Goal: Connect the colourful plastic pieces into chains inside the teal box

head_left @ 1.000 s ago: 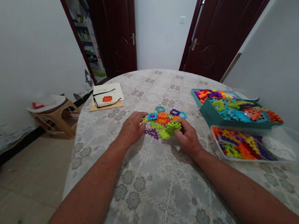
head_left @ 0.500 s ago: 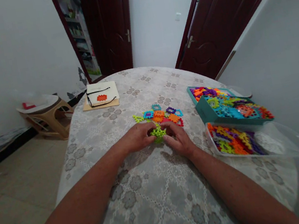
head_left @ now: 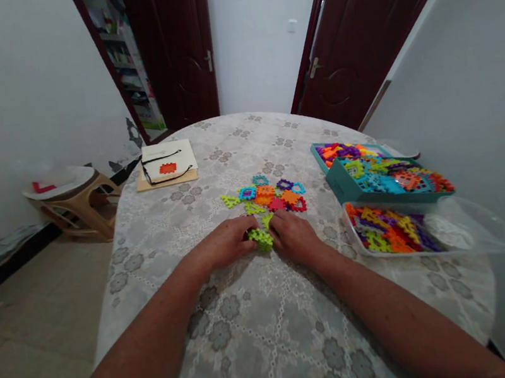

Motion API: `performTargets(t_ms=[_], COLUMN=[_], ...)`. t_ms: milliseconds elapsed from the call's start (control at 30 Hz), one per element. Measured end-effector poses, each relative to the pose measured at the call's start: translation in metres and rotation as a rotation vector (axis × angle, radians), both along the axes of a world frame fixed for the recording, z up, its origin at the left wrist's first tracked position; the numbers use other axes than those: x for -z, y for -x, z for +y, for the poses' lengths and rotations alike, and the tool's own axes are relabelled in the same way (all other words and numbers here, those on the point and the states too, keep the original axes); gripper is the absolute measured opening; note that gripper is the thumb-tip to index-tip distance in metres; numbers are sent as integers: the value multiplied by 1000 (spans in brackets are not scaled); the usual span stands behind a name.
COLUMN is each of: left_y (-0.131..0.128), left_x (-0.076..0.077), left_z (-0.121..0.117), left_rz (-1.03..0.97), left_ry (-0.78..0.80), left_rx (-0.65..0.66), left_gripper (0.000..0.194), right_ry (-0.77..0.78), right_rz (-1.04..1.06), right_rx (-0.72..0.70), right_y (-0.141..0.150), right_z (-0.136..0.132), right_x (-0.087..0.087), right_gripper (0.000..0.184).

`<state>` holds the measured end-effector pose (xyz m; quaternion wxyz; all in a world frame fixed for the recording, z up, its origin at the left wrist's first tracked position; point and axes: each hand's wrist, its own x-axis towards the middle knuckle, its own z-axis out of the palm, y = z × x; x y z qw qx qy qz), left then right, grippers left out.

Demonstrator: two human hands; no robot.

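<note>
A lime-green cluster of joined interlocking plastic pieces (head_left: 261, 239) is held near the table's middle by my left hand (head_left: 232, 241), thumb and fingers closed around its left side. My right hand (head_left: 294, 235) is curled just right of the cluster, knuckles up. Its fingertips are pressed on a flat lime-green interlocking piece (head_left: 267, 220), partly covered by the fingers. Beyond both hands lie several loose pieces on the tablecloth: orange ones (head_left: 265, 194), a blue and purple one (head_left: 247, 193), a red one (head_left: 277, 204) and green ones (head_left: 230, 200).
To the right stand a teal box (head_left: 342, 184) and a clear plastic tub (head_left: 353, 238), both filled with colourful pieces. At the far left, black-framed glasses (head_left: 146, 170) and an orange-red piece (head_left: 167, 168) rest on a notebook (head_left: 184, 152). A stool (head_left: 78, 210) stands beyond the table's left edge.
My right hand has turned knuckles up and moved off the green cluster onto the flat green piece. The cluster stays in my left hand, tilted. The whole view has shifted slightly.
</note>
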<state>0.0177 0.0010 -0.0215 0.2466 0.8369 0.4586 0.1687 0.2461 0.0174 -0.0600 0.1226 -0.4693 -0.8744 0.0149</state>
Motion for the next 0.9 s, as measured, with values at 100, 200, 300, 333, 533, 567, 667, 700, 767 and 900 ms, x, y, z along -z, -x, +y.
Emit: performTargets(t_ms=[100,200,300,333,533,567,667,700,767,900], left_y=[0,1,3,4,9,10,8,8,6,4], left_x=[2,3,5,6,11,11,9,8,7,5], left_z=[-6,-6,-4,-3,0,0,-1,-2,-2,-3], left_rz=[0,2,-2,-7,-45,-42,-29,-26,-20,-20], left_ry=[-18,-61,-65,-53,40,31,-4,-7,-3,-1], left_rx=[-10,-1,-3,-11,-70,-68,-31,-17,-9,-29], left_gripper=[16,20,22,23,39,39,29,25,17,18], right_ry=[-2,34,224,309,562,562,561,538,402,-68], right_rz=[48,311,643,716,800,801,801,799,787,612], right_rx=[-26,-84,-136,-147,-225,-229,-259,-262,-224,-14], right_y=[-5,-13,-17,-18,-13,-12,-9,-8,-10,-22], right_z=[4,9,13,14,10,8,6,7,11,29], right_x=[2,2,1,1,5,5,8,9,11,18], right_gripper=[9,7,11,13,20,19,16,15,15,26])
